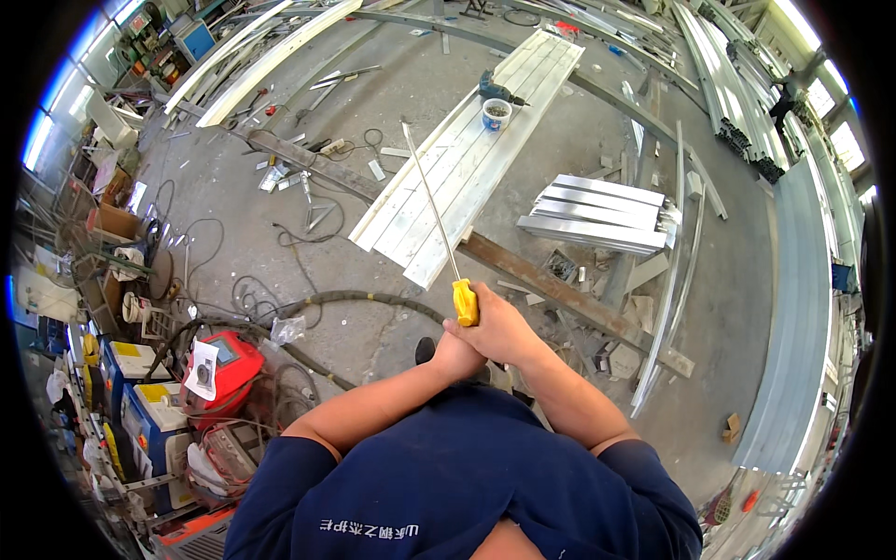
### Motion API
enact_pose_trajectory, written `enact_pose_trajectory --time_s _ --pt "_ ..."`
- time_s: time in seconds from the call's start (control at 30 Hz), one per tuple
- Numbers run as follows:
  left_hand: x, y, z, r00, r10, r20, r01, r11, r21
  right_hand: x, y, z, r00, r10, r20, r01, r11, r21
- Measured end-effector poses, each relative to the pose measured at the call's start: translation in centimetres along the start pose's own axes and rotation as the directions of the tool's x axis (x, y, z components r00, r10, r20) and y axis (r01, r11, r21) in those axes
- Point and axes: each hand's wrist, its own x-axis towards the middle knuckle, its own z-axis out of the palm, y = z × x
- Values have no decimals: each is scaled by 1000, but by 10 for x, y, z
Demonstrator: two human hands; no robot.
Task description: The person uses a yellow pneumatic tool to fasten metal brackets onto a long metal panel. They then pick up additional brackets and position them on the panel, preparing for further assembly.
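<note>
A long screwdriver (pixel 466 302) with a yellow handle and a thin metal shaft points away from me, up and to the left. My right hand (pixel 502 327) is closed round the lower part of the handle. Against it, just below the handle's end, rests my left hand (pixel 457 354); its fingers are mostly hidden behind the right hand. Beyond the screwdriver tip lies a long bench of pale metal planks (pixel 467 173). A white tub (pixel 496 115) of small parts and a dark green power drill (pixel 500 89) sit on the planks.
Silvery metal profiles (pixel 597 215) are stacked right of the bench, beside a rusty steel beam (pixel 569 299). A red machine (pixel 224 373) stands at the lower left. Hoses and cables (pixel 364 297) cross the floor. Corrugated sheets (pixel 793 327) lie along the right.
</note>
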Motion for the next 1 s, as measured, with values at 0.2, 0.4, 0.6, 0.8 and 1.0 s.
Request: enact_pose_trajectory --time_s 0.2,0.4,0.6,0.8,1.0 --pt "5 0 -35 835 -296 463 388 915 -114 2 60 2 949 205 -238 -137 952 272" --pt "-17 -55 -50 773 -543 328 614 771 -171 49 158 -37 837 372 -401 136 568 811" --pt "-40 -119 -74 653 -733 190 564 304 -768 132 149 -66 815 405 -415 73 639 766" --pt "-10 -143 -101 617 -762 197 288 -15 -958 243 133 -115 775 456 -436 -64 744 665" --pt "61 -112 -119 717 -650 251 195 -160 -968 365 127 -180 733 492 -470 -130 780 613"
